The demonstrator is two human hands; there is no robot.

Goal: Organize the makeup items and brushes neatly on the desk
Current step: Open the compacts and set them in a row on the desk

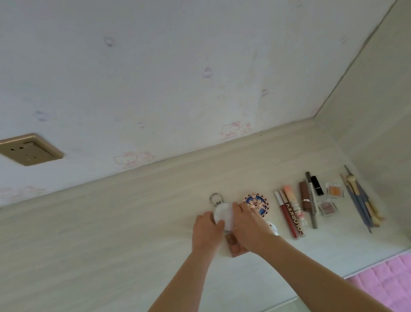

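A round white compact with a silver ring at its far edge lies on the pale desk. My left hand grips its left side and my right hand grips its right side. Under my wrists lies a brown eyeshadow palette, partly hidden. A blue patterned round compact sits just right of my right hand. Further right lie lip gloss tubes, a brown lipstick, a pencil, a black lipstick, two small eyeshadow pots and several brushes.
A gold wall socket is on the patterned wall at the left. A side panel bounds the desk on the right. Pink bedding lies past the desk's front right edge. A small round item peeks out beside my right wrist.
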